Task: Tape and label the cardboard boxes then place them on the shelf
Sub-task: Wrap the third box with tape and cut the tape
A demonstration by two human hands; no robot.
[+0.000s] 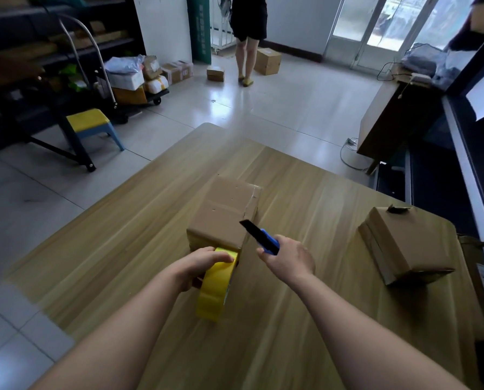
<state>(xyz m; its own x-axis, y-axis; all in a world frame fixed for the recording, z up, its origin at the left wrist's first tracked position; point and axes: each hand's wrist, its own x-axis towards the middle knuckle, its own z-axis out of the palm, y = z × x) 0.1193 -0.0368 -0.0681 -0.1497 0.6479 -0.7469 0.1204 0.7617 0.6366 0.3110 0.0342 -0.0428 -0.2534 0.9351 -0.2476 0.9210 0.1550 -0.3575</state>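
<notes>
A long cardboard box [224, 212] lies in the middle of the wooden table [117, 243]. My left hand [204, 266] grips a yellow tape roll [217, 285] held on edge against the box's near end. My right hand [287, 258] holds a blue utility knife [263, 239], its dark blade pointing up and left over the box's near right corner. A second cardboard box [404, 243] sits at the right of the table, with dark tape scraps on its top.
Dark shelving [18, 52] lines the left wall, with a yellow and blue stool [93, 125] and a cart of parcels [139, 80] before it. A person [248, 38] stands by floor boxes at the back. A wooden desk [390, 119] stands at right.
</notes>
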